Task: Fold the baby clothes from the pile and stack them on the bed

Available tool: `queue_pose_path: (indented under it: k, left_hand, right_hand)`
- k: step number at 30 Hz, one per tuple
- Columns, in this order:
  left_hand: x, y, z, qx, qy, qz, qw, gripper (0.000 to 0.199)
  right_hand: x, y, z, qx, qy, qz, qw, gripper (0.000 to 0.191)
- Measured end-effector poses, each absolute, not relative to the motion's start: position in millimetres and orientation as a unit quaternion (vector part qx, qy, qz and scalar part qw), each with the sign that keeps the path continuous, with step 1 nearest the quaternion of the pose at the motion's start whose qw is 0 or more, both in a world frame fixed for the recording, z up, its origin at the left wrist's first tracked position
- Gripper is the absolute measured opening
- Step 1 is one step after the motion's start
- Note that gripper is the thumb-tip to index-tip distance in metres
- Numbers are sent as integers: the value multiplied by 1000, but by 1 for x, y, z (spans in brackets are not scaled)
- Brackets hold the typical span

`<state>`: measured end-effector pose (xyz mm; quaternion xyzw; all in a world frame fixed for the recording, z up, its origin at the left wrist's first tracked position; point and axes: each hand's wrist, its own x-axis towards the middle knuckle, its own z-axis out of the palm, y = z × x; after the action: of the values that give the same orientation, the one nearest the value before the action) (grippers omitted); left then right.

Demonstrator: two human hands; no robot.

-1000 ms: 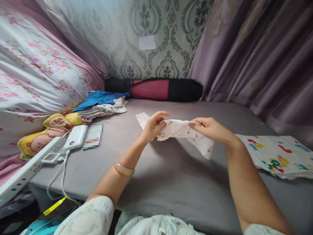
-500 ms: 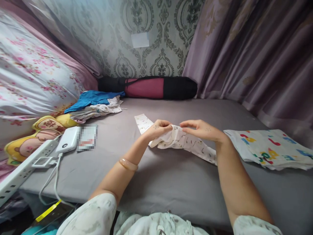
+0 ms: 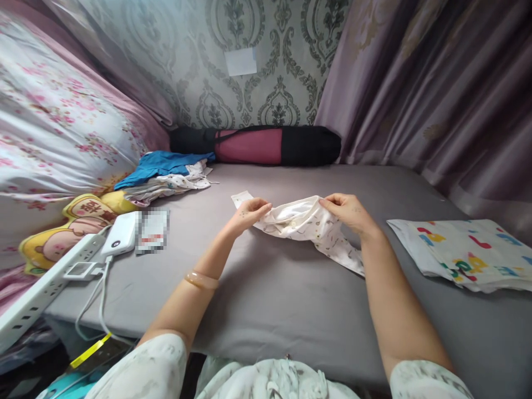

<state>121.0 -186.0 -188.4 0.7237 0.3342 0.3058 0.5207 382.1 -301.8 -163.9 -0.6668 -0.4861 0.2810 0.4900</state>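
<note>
A small white printed garment (image 3: 332, 238) is stretched between my hands above the grey sheet, its waist-like opening facing up. My left hand (image 3: 252, 213) pinches the left end of that opening, and part of the cloth sticks out beyond it. At the other end, my right hand (image 3: 346, 209) grips the edge between thumb and fingers. One narrow part of the garment hangs down to the right and reaches my right forearm, which hides its tip.
Folded cloth with coloured shapes (image 3: 469, 249) lies right. Blue clothing (image 3: 164, 166) tops a pile at the back left. A power bank (image 3: 120, 233), power strip (image 3: 50, 288) and yellow cushion (image 3: 50, 244) are left. A black and pink roll (image 3: 249, 147) lies along the wall.
My hands have moved apart, the left one leftward, and the garment's opening is now spread between them. My right hand has closed on the edge. The view has shifted slightly.
</note>
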Motion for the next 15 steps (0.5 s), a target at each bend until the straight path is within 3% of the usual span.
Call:
queue_pose_path:
  k: [15]
  left_hand:
    - [110, -177, -207, 754, 264, 296, 523, 42]
  right_hand:
    - [401, -296, -175, -666, -432, 275, 542, 53]
